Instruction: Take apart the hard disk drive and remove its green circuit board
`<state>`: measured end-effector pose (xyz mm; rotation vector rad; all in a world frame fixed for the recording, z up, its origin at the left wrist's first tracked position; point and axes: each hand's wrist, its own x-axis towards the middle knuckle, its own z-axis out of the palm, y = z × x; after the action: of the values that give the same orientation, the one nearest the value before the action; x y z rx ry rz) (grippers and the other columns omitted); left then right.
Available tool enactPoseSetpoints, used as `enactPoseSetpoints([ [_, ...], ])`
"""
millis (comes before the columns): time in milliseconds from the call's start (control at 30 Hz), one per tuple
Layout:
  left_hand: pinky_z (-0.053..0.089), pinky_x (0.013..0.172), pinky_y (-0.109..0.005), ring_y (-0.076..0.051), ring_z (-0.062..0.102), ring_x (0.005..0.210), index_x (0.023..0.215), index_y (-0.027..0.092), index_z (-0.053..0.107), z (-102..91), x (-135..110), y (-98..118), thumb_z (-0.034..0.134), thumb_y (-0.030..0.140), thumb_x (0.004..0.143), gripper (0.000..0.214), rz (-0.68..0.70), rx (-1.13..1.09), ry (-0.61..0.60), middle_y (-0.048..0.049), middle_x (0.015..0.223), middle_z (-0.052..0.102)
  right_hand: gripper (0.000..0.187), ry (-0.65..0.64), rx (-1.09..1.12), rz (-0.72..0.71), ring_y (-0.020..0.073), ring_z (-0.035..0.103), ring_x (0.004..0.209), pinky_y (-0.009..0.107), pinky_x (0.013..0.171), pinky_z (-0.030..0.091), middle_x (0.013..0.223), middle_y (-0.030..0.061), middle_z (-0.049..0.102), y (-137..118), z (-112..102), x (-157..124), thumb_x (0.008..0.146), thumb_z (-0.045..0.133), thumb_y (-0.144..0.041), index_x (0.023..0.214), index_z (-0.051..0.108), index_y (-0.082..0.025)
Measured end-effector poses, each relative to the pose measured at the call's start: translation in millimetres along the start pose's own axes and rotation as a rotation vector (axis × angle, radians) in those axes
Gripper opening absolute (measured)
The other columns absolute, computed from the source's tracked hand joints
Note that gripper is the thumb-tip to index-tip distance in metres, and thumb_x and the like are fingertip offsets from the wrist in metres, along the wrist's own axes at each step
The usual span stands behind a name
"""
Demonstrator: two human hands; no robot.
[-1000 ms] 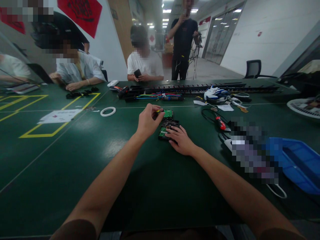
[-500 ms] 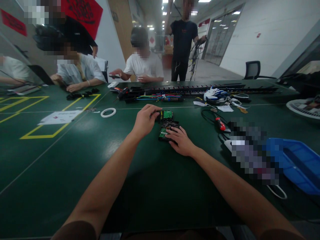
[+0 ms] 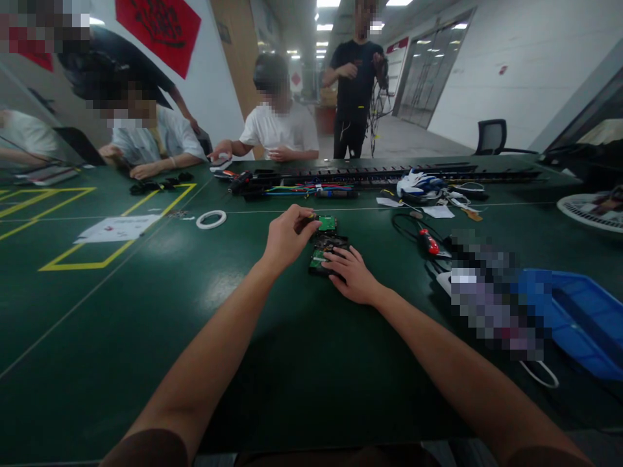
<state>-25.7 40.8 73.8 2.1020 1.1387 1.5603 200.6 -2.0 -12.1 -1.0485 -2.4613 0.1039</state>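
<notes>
Ahead of me on the dark green table lies a small green circuit board (image 3: pixel 328 224) in a dark frame. Nearer to me is a second dark-framed circuit board (image 3: pixel 317 261), and a dark, cluttered part (image 3: pixel 331 242) lies between the two. My left hand (image 3: pixel 291 235) is closed in a pinch at the left edge of the far board; a tiny yellowish bit shows by its fingertips, too small to name. My right hand (image 3: pixel 353 275) lies flat, fingers spread, over the right side of the near board and covers part of it.
Black rails with coloured wires (image 3: pixel 311 188) run across the table's far side. To the right are a red-handled screwdriver (image 3: pixel 429 242), white-blue gloves (image 3: pixel 416 185) and a blue tray (image 3: pixel 584 318). A white ring (image 3: pixel 211 219) and paper (image 3: pixel 118 228) lie left. Several people are beyond.
My left thumb has moved right, onto the far board's edge. My right hand has stayed put. Across the table, a standing person has lowered a raised arm to chest height.
</notes>
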Motion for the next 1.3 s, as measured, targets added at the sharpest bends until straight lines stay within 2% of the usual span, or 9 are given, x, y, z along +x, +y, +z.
enactPoseSetpoints([
  [167,0.064,0.090,-0.039,-0.021,0.075,0.105,0.101,0.022,0.052,1.9,-0.9,-0.9,0.079,0.028,0.086,0.031,-0.059,-0.110,0.013,-0.0094,0.118,0.073,0.043,0.005,0.006,-0.003,0.0314,0.036,0.151,0.068,0.124,0.015,0.158,0.0045,0.051,0.2,0.3,0.5,0.097,0.057,-0.025,0.140,0.062,-0.031],
  [267,0.064,0.089,-0.039,-0.021,0.075,0.105,0.101,0.023,0.049,1.8,-0.6,-2.3,0.076,0.026,0.088,0.030,-0.084,-0.125,-0.003,-0.0096,0.118,0.073,0.044,-0.001,0.009,-0.002,0.0321,0.036,0.151,0.069,0.124,0.014,0.157,0.0048,0.052,0.5,0.8,0.5,0.097,0.057,-0.025,0.140,0.062,-0.032],
  [400,0.062,0.088,-0.040,-0.020,0.073,0.100,0.104,0.022,0.055,-3.5,2.6,-2.1,0.070,0.023,0.090,0.020,-0.027,-0.013,-0.030,-0.0076,0.113,0.073,0.043,0.004,0.006,0.000,0.0314,0.036,0.152,0.068,0.124,0.014,0.157,0.0039,0.052,0.6,0.9,0.2,0.097,0.057,-0.025,0.140,0.062,-0.032],
  [600,0.059,0.082,-0.036,-0.019,0.067,0.095,0.097,0.021,0.065,-13.2,7.6,3.0,0.072,0.017,0.086,0.014,0.069,0.189,-0.007,-0.0046,0.102,0.069,0.043,-0.009,0.009,-0.002,0.0312,0.036,0.151,0.068,0.124,0.015,0.158,0.0040,0.051,1.1,0.1,0.3,0.097,0.057,-0.025,0.140,0.062,-0.031],
  [1000,0.059,0.084,-0.035,-0.017,0.067,0.091,0.103,0.020,0.066,-5.9,4.2,10.1,0.069,0.015,0.085,0.019,0.044,0.129,0.012,-0.0059,0.107,0.070,0.043,-0.007,0.008,0.007,0.0310,0.036,0.152,0.067,0.125,0.015,0.158,0.0037,0.051,0.5,0.9,0.7,0.098,0.056,-0.026,0.140,0.061,-0.031],
  [1167,0.059,0.085,-0.035,-0.017,0.069,0.089,0.109,0.020,0.068,-5.0,4.5,6.4,0.067,0.016,0.088,0.021,0.003,0.076,-0.033,-0.0052,0.103,0.072,0.042,-0.003,0.003,0.007,0.0304,0.036,0.152,0.067,0.125,0.015,0.158,0.0029,0.051,0.0,0.4,0.5,0.098,0.056,-0.026,0.140,0.061,-0.031],
  [1300,0.060,0.088,-0.035,-0.018,0.070,0.097,0.119,0.022,0.068,-5.7,4.8,5.0,0.063,0.015,0.091,0.029,0.007,0.046,-0.060,-0.0067,0.112,0.073,0.042,-0.012,0.003,0.005,0.0304,0.036,0.151,0.067,0.125,0.015,0.158,0.0033,0.051,-0.7,-0.6,0.6,0.098,0.056,-0.027,0.139,0.062,-0.030],
])
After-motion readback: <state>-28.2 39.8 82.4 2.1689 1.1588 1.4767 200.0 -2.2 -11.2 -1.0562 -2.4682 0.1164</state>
